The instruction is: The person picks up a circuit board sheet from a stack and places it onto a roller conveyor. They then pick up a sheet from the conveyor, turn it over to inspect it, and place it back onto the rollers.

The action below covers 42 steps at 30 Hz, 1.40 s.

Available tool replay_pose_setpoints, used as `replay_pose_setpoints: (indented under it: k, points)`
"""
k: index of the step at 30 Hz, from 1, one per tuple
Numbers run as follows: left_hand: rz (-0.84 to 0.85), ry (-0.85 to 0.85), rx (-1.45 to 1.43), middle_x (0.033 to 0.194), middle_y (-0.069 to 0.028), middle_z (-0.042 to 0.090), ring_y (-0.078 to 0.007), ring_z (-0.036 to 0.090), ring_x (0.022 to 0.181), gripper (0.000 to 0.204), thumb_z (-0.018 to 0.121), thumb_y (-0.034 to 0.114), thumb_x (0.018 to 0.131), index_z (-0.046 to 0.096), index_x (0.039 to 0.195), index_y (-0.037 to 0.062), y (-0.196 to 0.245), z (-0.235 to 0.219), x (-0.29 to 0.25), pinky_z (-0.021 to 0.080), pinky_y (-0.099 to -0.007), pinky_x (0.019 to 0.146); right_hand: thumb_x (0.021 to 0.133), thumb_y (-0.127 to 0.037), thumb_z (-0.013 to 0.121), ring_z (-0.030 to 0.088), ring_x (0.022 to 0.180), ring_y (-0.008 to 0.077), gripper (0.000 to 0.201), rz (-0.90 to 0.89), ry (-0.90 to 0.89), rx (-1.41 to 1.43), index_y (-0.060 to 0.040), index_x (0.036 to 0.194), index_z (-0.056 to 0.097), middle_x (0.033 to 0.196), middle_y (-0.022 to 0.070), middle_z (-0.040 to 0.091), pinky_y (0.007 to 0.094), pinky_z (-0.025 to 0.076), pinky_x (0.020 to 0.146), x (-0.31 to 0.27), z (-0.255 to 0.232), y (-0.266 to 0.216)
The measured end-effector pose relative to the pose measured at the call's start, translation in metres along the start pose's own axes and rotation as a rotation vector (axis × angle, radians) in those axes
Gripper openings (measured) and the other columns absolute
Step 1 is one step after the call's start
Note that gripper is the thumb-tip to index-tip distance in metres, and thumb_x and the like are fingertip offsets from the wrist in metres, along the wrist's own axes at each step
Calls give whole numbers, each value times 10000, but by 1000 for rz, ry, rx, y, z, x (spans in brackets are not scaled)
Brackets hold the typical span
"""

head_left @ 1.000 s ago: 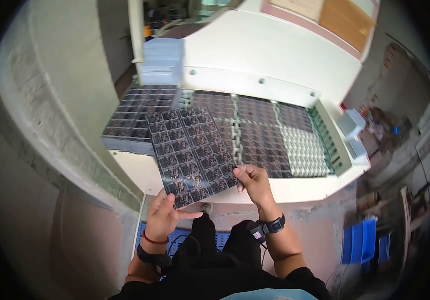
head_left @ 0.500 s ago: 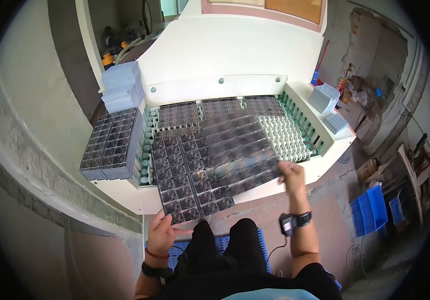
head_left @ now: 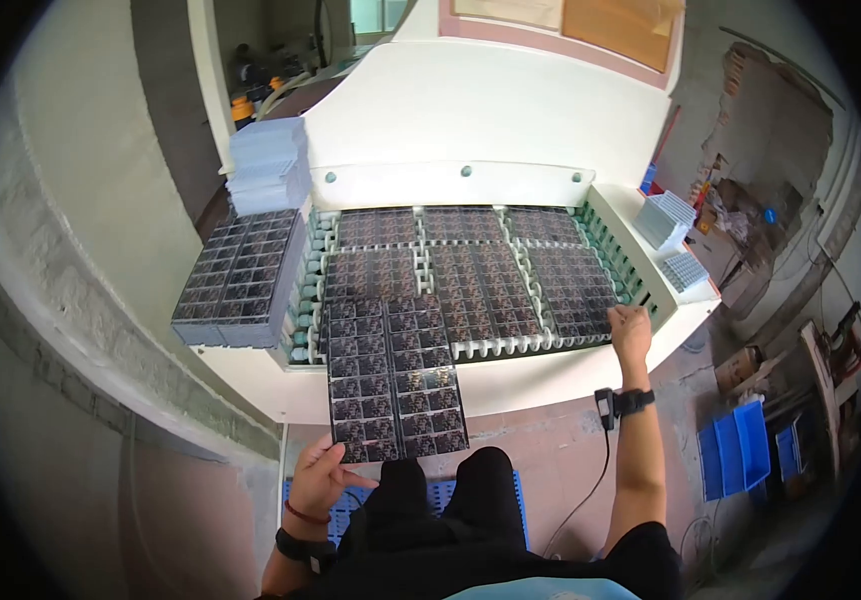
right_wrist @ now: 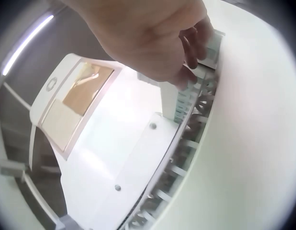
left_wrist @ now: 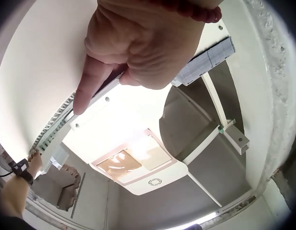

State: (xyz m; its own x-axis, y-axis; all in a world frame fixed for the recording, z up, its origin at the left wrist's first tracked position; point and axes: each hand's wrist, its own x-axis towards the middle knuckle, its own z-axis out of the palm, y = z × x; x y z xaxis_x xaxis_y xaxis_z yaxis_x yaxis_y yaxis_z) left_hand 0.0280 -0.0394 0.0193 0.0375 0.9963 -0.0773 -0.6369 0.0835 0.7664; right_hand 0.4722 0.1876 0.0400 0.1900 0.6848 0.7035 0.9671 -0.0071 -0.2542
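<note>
A dark circuit board panel (head_left: 395, 385), printed in a grid of small units, slants over the front edge of a white roller machine. My left hand (head_left: 318, 478) holds it by its near left corner, thumb on top and a finger stretched beneath. Another circuit board panel (head_left: 578, 290) lies on the rollers at the right end. At its near right corner my right hand (head_left: 631, 330) pinches the edge with curled fingers. In the right wrist view, the fingers (right_wrist: 191, 50) bend down beside the roller bed. More panels (head_left: 465, 226) cover the rollers behind.
To the left stands a stack of dark panels (head_left: 238, 265), with a pale blue-grey stack (head_left: 268, 165) behind it. Grey racks (head_left: 663, 220) sit on the machine's right ledge. Green gears (head_left: 612, 255) line the bed's side. Blue bins (head_left: 735, 450) stand on the floor at right.
Two overlapping panels have come apart: my right hand carried one rightward and down onto the white rollers at the right end. My left hand keeps the other at the front left.
</note>
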Motion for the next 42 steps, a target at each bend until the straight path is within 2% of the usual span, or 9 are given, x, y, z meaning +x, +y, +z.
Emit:
replay_pose_setpoints:
  k: [2,7,10,14,22,24,31,39,42]
  points:
    - [0,23,-17,1103,-219,539,-330,597,926,354,381,72,887,386,1198,-98,1,-5,-3,573,-415,608,734,-193,639,565,765,292,177,41,-198,304,-33,808,661,833,154,602,353,446,684,-8,-8,-35]
    - [-84,-5,-34,1114,-171,534,-299,568,988,324,374,109,914,406,1189,-59,5,-17,-7,549,-416,685,757,-120,663,550,639,135,146,-225,-600,847,-7,846,641,761,86,598,239,432,562,-33,-40,-156]
    - [-59,-44,-67,1127,-167,527,-295,575,980,305,364,103,919,414,1175,-55,-3,-22,-8,551,-400,688,762,-166,680,557,667,125,212,-367,-822,1034,-7,894,634,787,66,600,234,440,595,-30,-58,-225]
    - [-42,-78,-119,1133,-161,528,-287,587,965,279,365,90,920,427,1151,-53,-9,-33,-7,555,-383,684,746,-303,696,583,729,132,377,-388,-1043,1038,15,932,615,799,72,613,247,460,666,-15,-58,-314]
    - [-23,-64,-107,1120,-151,544,-276,589,963,291,375,104,922,428,1169,-41,-10,-50,-10,555,-387,674,676,-340,752,564,602,141,620,-274,-1181,956,101,1031,497,800,115,571,232,475,458,-23,-21,-435]
    - [-11,-54,-102,1114,-148,549,-273,589,964,292,376,107,923,430,1172,-35,-8,-49,-12,555,-386,672,694,-278,747,549,582,123,549,-218,-1194,985,98,1012,503,768,99,561,225,467,433,-24,-8,-435]
    - [-27,-41,-137,1102,-145,556,-267,589,958,284,371,102,923,443,1169,-18,-12,-52,-9,553,-386,670,779,-48,633,572,609,126,256,359,-1556,1498,6,994,505,765,81,601,224,474,524,1,17,-388]
    - [-53,-10,-125,1111,-159,550,-282,588,956,287,379,96,915,450,1164,-27,-12,-48,-11,551,-411,672,820,-46,574,565,568,132,124,518,-1326,1646,6,922,526,725,73,588,233,463,481,-5,13,-269]
    - [-47,-45,-112,1122,-162,543,-289,581,968,304,387,101,910,441,1179,-29,-12,-49,-10,554,-420,658,827,-33,558,525,502,128,81,773,-1037,1846,-8,902,541,663,32,556,231,434,459,-41,-3,-199]
